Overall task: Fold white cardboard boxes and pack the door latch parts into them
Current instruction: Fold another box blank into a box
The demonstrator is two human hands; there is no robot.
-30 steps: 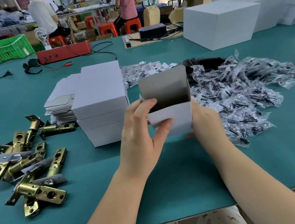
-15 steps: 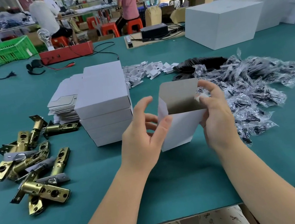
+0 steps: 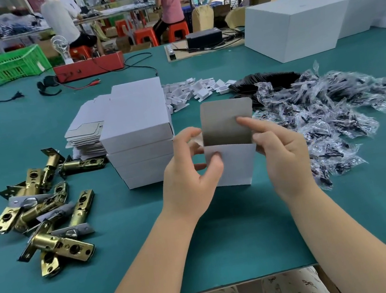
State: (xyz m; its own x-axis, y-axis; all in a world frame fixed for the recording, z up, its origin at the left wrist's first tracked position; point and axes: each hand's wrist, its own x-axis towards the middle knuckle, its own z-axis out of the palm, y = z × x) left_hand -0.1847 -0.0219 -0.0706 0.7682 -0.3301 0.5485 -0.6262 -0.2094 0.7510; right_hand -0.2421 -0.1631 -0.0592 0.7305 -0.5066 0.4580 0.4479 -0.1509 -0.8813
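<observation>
Partly done: left hand (image 3: 186, 173) and right hand (image 3: 282, 154) pinch one open, unfilled white box (image 3: 233, 162); brass latches (image 3: 44, 209) unpacked beside closed boxes (image 3: 141, 134).

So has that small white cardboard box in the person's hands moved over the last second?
Yes. The small white cardboard box has drifted right, away from the stack of folded white boxes, toward the pile of clear plastic bags; its top flap now stands up again.

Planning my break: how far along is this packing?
Early on. Done: closed boxes stacked. In hand: left hand and right hand hold one open box, flap up, nothing visibly inside. Left: loose latches, bagged parts, flat blanks.
</observation>
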